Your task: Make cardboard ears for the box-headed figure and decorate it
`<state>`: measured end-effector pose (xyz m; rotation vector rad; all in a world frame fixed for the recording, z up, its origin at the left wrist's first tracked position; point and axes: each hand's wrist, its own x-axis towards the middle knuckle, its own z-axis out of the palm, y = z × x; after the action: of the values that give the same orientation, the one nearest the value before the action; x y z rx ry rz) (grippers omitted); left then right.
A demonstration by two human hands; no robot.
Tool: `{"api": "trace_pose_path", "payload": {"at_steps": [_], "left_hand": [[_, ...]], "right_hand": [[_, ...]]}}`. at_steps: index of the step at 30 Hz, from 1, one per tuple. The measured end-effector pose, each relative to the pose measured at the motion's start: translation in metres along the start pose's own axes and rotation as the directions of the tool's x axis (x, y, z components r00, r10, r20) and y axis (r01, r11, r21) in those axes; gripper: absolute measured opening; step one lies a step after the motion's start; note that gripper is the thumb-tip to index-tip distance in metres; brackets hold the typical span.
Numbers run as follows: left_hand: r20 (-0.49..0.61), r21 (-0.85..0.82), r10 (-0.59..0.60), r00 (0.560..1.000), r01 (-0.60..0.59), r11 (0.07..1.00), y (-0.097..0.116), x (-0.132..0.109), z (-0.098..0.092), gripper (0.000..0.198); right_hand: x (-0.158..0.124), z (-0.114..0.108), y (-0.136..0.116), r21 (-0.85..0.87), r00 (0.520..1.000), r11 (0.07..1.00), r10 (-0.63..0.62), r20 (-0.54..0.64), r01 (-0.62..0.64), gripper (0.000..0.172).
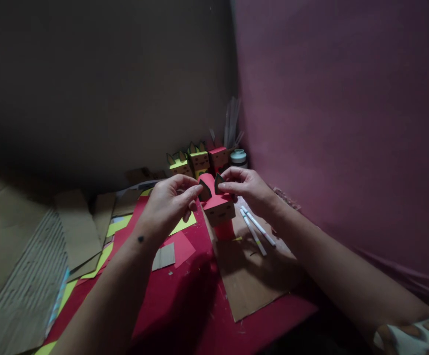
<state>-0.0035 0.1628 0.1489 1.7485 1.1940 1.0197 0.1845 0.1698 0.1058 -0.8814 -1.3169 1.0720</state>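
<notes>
A red paper figure (219, 199) with a box-shaped head and a small drawn face stands upright on a brown cardboard sheet (247, 291). Two dark-edged pointed paper ears rise from the top of its head. My left hand (173, 197) pinches the left paper ear (205, 191) between thumb and fingertips. Between the thumb and index finger of my right hand (244, 185) is the right paper ear (218, 182). Both ears touch or nearly touch the red top; whether they are stuck on I cannot tell.
Behind stand yellow eared figures (199, 160), a red figure (219, 157) and a lidded jar (238, 158). White markers (258, 227) lie on the cardboard. Paper scraps (163, 256) dot the red table (184, 305); cardboard pieces (76, 227) lean at left. A pink wall (340, 123) borders the right.
</notes>
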Motion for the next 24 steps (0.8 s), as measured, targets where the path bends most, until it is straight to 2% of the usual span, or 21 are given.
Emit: {"api": "trace_pose_path", "payload": {"at_steps": [11, 24], "left_hand": [[0.015, 0.043, -0.092, 0.996, 0.092, 0.995, -0.008, -0.004, 0.003, 0.019], [0.007, 0.062, -0.078, 0.997, 0.077, 0.995, -0.015, -0.001, 0.007, 0.016]], "right_hand": [[-0.001, 0.000, 0.000, 0.002, 1.000, 1.000, 0.002, 0.012, -0.002, 0.013], [0.001, 0.000, 0.001, 0.010, 1.000, 1.000, -0.008, 0.016, 0.008, 0.010]]}}
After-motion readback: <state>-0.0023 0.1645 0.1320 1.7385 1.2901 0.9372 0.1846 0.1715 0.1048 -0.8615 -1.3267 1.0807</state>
